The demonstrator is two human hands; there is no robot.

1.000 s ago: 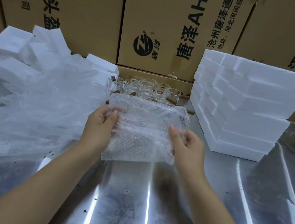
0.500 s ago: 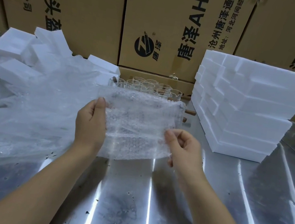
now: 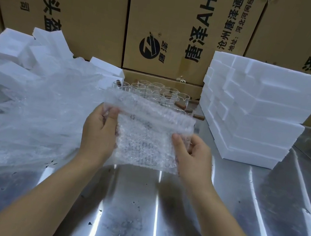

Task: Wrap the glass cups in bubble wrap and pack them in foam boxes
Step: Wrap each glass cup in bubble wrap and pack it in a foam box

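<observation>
A clear bubble wrap bag (image 3: pixel 146 134) hangs in the air above the metal table (image 3: pixel 137 215), its top edge loose. My left hand (image 3: pixel 99 130) pinches its left side, thumb in front. My right hand (image 3: pixel 191 155) pinches its right side lower down. Behind the bag stand several glass cups (image 3: pixel 154 92) with brown wooden handles, partly hidden by it. White foam boxes (image 3: pixel 254 115) are stacked at the right. I see no cup inside the bag.
A heap of bubble wrap bags (image 3: pixel 31 112) covers the table's left side, with loose foam pieces (image 3: pixel 12 51) behind it. Large cardboard cartons (image 3: pixel 173 26) with black print form a wall at the back.
Both hands shifted their grip on the bag: the left thumb now sits on the front upper left, the right hand pinches lower, and the bag's top layers have parted slightly.
</observation>
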